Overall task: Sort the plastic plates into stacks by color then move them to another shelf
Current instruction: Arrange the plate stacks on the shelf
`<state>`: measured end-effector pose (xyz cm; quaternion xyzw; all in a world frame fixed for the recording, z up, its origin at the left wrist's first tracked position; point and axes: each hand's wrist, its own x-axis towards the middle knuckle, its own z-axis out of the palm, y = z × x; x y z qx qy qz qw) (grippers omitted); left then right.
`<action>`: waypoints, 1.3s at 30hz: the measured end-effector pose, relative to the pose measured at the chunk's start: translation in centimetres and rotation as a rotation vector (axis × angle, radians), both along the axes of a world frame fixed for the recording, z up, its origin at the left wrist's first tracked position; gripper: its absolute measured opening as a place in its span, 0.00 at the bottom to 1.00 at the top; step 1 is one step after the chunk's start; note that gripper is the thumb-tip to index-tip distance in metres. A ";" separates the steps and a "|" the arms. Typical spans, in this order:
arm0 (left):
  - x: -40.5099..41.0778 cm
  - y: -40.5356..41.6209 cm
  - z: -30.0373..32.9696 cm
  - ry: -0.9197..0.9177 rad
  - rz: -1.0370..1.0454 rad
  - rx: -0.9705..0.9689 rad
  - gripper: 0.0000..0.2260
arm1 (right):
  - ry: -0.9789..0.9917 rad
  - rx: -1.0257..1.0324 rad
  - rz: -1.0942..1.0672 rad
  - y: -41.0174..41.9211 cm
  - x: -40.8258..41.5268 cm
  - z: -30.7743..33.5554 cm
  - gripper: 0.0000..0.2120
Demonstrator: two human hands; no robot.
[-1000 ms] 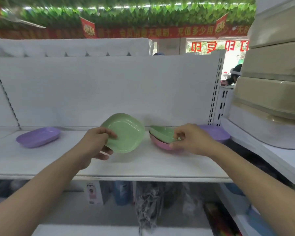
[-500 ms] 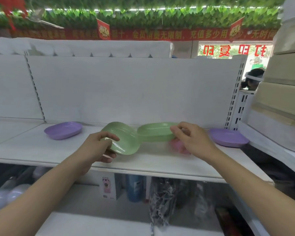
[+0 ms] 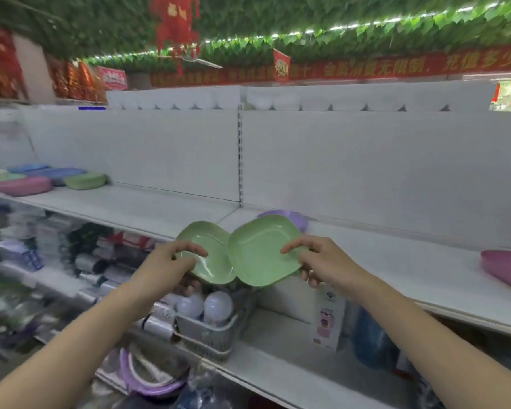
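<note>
Cases in blue, green and pink (image 3: pixel 22 185) sit far left on the white shelf (image 3: pixel 148 209), blurred. Lower shelves at left hold blurred packaged goods, can't tell what. Purple rings (image 3: pixel 148 382) lie at bottom centre-left. Left hand (image 3: pixel 165 265) pinches left green plate (image 3: pixel 210 255) at its near-left rim, thumb on top, fingers curled under; the grip is closed on the plate. Plate is tilted, held in air in front of the shelf edge. Below it, grey basket (image 3: pixel 216 335) with white bulbs (image 3: pixel 217 307). Right green plate (image 3: pixel 258 250) overlaps the left plate's right edge, touching it, face tilted toward camera. Right hand (image 3: pixel 322 262) grips it at the right rim, thumb on the face, fingers behind; grip closed on it. Purple plate (image 3: pixel 292 218) lies on the shelf just behind the right green plate, mostly hidden. White box with pink figure (image 3: pixel 326 323) stands on the lower shelf under the right wrist. Pink plate (image 3: pixel 506 267) rests on the shelf at far right, cut by frame edge, well apart from the green ones.
</note>
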<state>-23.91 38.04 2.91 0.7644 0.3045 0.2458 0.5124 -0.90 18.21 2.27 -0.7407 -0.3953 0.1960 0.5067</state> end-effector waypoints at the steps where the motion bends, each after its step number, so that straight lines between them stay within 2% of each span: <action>1: -2.4 1.9 0.0 0.009 0.024 0.021 0.14 | -0.027 -0.009 0.039 2.7 -1.9 -0.2 0.15; 5: -11.9 9.3 0.0 0.050 0.170 0.061 0.14 | -0.111 0.003 0.173 13.1 -9.8 -0.5 0.11; 9: -20.4 15.6 -0.1 0.120 0.262 0.073 0.13 | -0.151 0.039 0.306 22.5 -16.6 -0.7 0.11; 15: -29.0 25.1 -1.1 0.120 0.452 0.068 0.08 | -0.153 0.102 0.433 36.0 -22.9 -1.6 0.11; 23: -33.8 39.2 -1.6 0.172 0.636 0.096 0.09 | -0.101 0.140 0.572 54.8 -26.1 -3.0 0.12; 30: -37.7 51.2 0.3 0.171 0.771 0.116 0.11 | 0.025 0.158 0.656 70.9 -30.0 -1.9 0.10; 34: -39.4 58.5 0.9 0.122 0.790 0.132 0.07 | 0.073 0.159 0.664 77.9 -31.3 -0.6 0.09; 39: -40.2 69.0 0.7 0.074 0.717 0.131 0.06 | 0.098 0.164 0.620 86.3 -32.4 -0.1 0.07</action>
